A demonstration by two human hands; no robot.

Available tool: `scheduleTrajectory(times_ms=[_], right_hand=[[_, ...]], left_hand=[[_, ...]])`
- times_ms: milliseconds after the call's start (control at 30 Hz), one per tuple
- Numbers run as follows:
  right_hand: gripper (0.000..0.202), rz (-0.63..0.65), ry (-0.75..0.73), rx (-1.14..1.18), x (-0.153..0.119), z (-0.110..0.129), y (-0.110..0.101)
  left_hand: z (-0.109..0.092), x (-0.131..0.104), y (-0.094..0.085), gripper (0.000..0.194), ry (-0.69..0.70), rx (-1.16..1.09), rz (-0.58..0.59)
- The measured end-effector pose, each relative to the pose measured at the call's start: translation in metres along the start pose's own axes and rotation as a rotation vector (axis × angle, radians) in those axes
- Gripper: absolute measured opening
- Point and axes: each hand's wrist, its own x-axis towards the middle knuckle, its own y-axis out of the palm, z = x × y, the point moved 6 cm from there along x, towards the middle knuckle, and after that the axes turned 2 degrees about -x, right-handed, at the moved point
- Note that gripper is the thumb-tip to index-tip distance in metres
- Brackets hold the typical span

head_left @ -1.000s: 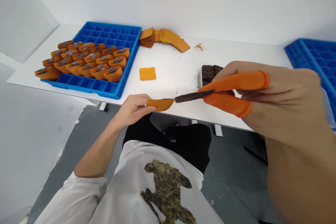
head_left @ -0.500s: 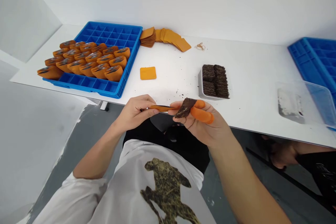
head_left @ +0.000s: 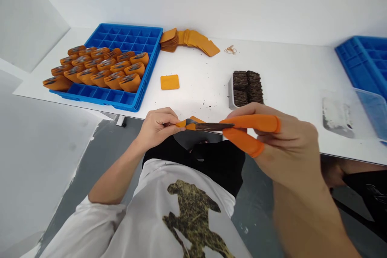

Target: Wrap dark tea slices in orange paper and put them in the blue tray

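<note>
Holding a thin, dark brown, rough-surfaced strip (head_left: 211, 127), the right hand (head_left: 284, 145) grasps its right end between thumb and forefinger, both in orange finger covers. The strip lies edge-on to the view, long axis running nearly level from side to side, free end pointing left at a small orange pouch with a grey lining (head_left: 191, 127) (depth of entry, if any, cannot be determined). The left hand (head_left: 159, 127) pinches the pouch's left end.

Landmark: the white plastic tub of dark brown strips (head_left: 231, 96). Both held items are on its near side, toward the left. Left of the tub lies one flat orange pouch (head_left: 169, 82); farther left, a blue compartment tray (head_left: 136, 105) bears rows of filled orange pouches (head_left: 105, 64). Beyond the tub, leftward, is a fanned stack of orange pouches (head_left: 193, 40). Right of the tub: a clear plastic lid (head_left: 371, 105) and a second blue tray (head_left: 353, 58).
</note>
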Motion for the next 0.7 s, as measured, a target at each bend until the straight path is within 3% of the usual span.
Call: scheduleTrajectory(times_ms=[167, 467, 700], right_hand=[[0.021, 0.082, -0.224, -0.308, 0.003, 0.032, 0.001], [0.016, 0.095, -0.389, -0.661, -0.003, 0.037, 0.009], [0.028, 0.107, -0.485, -0.89, -0.005, 0.044, 0.014]], left_hand=[[-0.003, -0.001, 0.001, 0.007, 0.064, 0.06, -0.004], [-0.003, -0.002, -0.001, 0.007, 0.093, 0.12, 0.003], [-0.008, -0.004, 0.001, 0.01, 0.226, 0.255, -0.014]])
